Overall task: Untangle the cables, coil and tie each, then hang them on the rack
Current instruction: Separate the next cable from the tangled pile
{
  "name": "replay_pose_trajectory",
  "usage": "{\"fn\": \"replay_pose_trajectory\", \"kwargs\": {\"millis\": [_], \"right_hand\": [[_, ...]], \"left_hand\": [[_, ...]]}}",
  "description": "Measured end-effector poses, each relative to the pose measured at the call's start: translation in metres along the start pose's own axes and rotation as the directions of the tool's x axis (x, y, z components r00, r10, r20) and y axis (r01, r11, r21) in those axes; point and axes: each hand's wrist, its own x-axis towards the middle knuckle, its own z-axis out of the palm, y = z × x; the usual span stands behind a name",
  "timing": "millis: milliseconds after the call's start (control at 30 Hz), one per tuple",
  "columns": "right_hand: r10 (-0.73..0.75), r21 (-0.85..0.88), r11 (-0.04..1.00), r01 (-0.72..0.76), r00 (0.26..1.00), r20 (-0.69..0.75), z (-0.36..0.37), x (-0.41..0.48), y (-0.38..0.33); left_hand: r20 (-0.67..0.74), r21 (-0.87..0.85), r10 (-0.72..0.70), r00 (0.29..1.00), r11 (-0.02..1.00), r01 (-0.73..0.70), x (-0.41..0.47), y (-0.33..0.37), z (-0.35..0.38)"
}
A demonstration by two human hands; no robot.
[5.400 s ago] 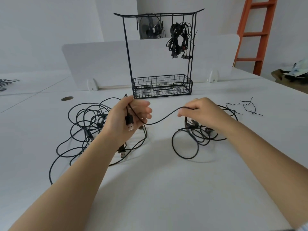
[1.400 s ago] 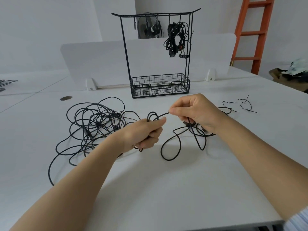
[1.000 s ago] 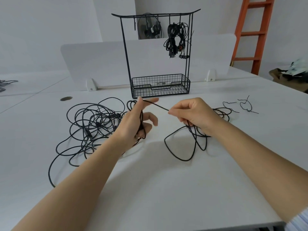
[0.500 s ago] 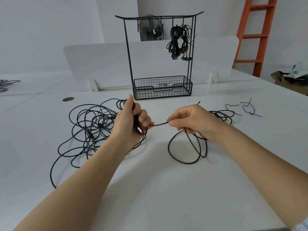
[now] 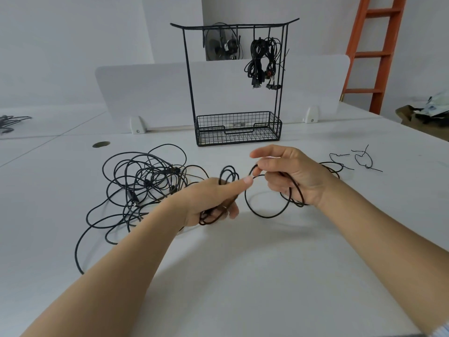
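Observation:
My left hand [image 5: 213, 200] grips a small coil of black cable [image 5: 227, 177], loops sticking up above the fingers and out below the palm. My right hand [image 5: 289, 173] pinches the same cable just right of the left thumb. A loose loop [image 5: 267, 205] of it hangs down to the table, more slack trailing under my right wrist. A tangled pile of black cables [image 5: 143, 186] lies on the white table [image 5: 243, 263] to the left. The black wire rack [image 5: 238, 76] stands behind, with tied cable bundles [image 5: 262, 62] hanging on its right hooks.
Black twist ties [image 5: 359, 159] lie on the table at the right. A white divider panel [image 5: 150, 93] runs behind the rack. An orange ladder [image 5: 379, 52] stands at the back right. A round cable hole [image 5: 100, 144] sits at the left.
My left hand has turned over and lowered with more loops wound in it. My right hand has fed the cable closer, so the stretch between the hands is shorter.

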Motion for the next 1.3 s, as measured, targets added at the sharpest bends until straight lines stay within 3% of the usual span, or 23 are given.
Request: {"fn": "replay_pose_trajectory", "kwargs": {"millis": [167,400,467,533,633,700,867,1033,1167,1233,1300], "right_hand": [[0.013,-0.06,0.998,-0.013,1.0,-0.002,-0.001,0.0,0.002],[0.027,-0.133,0.99,-0.039,0.996,-0.091,-0.01,0.004,0.003],[0.019,-0.209,0.977,-0.042,0.994,-0.11,-0.014,0.004,0.002],[0.018,-0.297,0.953,-0.057,0.991,-0.133,-0.016,0.004,0.001],[0.009,-0.371,0.926,-0.067,0.988,-0.156,-0.016,0.004,0.002],[0.003,-0.404,0.913,-0.055,0.992,-0.128,-0.012,0.004,0.003],[0.046,-0.538,0.842,-0.034,0.999,0.008,0.003,0.0,0.008],[0.092,-0.58,0.813,-0.053,0.995,0.038,0.005,0.001,0.011],[0.073,-0.602,0.797,-0.051,0.997,0.012,-0.005,-0.001,0.006],[0.089,-0.611,0.79,-0.053,0.996,0.03,-0.011,-0.004,-0.001],[0.09,-0.565,0.824,-0.047,0.995,0.049,-0.018,-0.006,-0.007]], "left_hand": [[0.107,0.157,-0.013,0.994,0.988,-0.004,0.0,-0.002,0.004],[0.15,-0.162,0.079,0.986,0.985,-0.054,0.001,-0.003,0.0],[0.065,-0.311,0.122,0.99,0.946,-0.096,0.003,-0.002,-0.001],[-0.121,-0.422,0.14,0.983,0.889,-0.178,0.006,-0.002,-0.002],[-0.389,-0.401,0.161,0.907,0.857,-0.324,0.012,-0.006,-0.007],[-0.479,-0.431,0.15,0.865,0.818,-0.38,0.014,-0.009,-0.009],[-0.473,-0.701,0.1,0.876,0.56,-0.442,0.016,-0.005,-0.011],[-0.519,-0.727,0.057,0.853,0.495,-0.475,0.017,-0.005,-0.011],[-0.487,-0.813,0.019,0.873,0.355,-0.461,0.014,-0.004,-0.012],[-0.45,-0.822,-0.006,0.893,0.394,-0.411,0.011,-0.003,-0.015],[-0.412,-0.797,-0.032,0.911,0.497,-0.343,0.01,-0.002,-0.016]]}}
